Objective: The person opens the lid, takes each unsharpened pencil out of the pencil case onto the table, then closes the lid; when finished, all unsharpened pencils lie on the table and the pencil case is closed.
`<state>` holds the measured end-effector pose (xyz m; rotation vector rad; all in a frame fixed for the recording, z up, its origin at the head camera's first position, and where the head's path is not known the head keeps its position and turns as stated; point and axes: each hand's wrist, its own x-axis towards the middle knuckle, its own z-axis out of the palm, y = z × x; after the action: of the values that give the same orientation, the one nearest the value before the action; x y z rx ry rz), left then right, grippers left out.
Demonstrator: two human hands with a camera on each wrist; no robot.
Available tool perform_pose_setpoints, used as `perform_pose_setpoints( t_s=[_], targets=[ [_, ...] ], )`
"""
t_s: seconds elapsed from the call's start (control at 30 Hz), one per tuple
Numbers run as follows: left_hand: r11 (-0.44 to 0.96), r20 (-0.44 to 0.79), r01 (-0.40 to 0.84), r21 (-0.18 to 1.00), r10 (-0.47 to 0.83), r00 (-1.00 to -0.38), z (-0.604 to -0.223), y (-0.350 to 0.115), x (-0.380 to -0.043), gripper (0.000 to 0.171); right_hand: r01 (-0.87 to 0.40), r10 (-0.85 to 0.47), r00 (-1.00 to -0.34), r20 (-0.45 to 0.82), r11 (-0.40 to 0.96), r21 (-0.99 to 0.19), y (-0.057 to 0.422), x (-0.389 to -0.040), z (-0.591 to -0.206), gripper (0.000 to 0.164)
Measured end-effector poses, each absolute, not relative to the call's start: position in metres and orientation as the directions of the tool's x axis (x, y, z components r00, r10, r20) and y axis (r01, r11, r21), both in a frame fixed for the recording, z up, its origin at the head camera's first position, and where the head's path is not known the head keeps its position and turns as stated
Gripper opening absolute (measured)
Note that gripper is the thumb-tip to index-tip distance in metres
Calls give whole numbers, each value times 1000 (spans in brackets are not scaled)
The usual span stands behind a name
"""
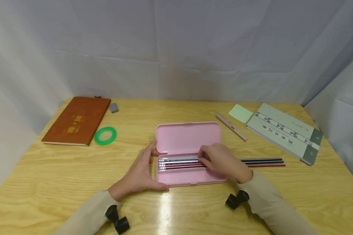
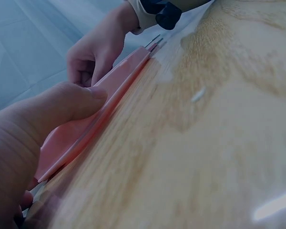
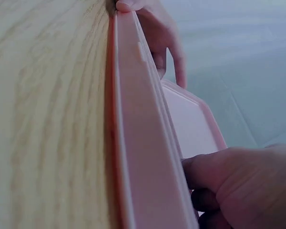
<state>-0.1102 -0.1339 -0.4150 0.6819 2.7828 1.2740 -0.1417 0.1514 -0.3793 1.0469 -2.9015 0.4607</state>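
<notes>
A pink pencil case lies with its lid raised at the back. My left hand grips its left end, thumb at the front edge and fingers by the hinge side; in the left wrist view the thumb lies over the rim. Several pencils lie side by side in the rear compartment, ferrule ends to the left. Reaching into the case, my right hand pinches at these pencils with curled fingers, covering their right ends. Seen from the right wrist, the front wall hides those fingertips.
More pencils lie on the table right of the case. Behind are a pink pen, green sticky notes and a grey-green notebook. To the left are a brown notebook, green tape roll and grey eraser.
</notes>
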Motion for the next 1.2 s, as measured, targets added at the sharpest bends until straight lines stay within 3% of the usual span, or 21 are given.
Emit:
perform_pose_setpoints(
  t_s=[0.23, 0.57, 0.73, 1.2],
  targets=[
    [571, 164, 373, 731, 384, -909, -414, -133, -110, 142, -588, -565, -808, 168, 750, -304, 178, -131, -365, 5],
    [585, 152, 359, 728, 372, -916, -414, -133, -111, 143, -450, -376, -882, 283, 850, -273, 297, -95, -378, 10],
    [579, 170, 376, 724, 377, -910, -415, -132, -111, 144, -439, -373, -891, 259, 851, -287, 338, -78, -388, 16],
    [567, 174, 381, 730, 385, -906, -416, -132, -112, 144, -455, -376, -884, 279, 830, -323, 306, -88, -397, 32]
  ],
)
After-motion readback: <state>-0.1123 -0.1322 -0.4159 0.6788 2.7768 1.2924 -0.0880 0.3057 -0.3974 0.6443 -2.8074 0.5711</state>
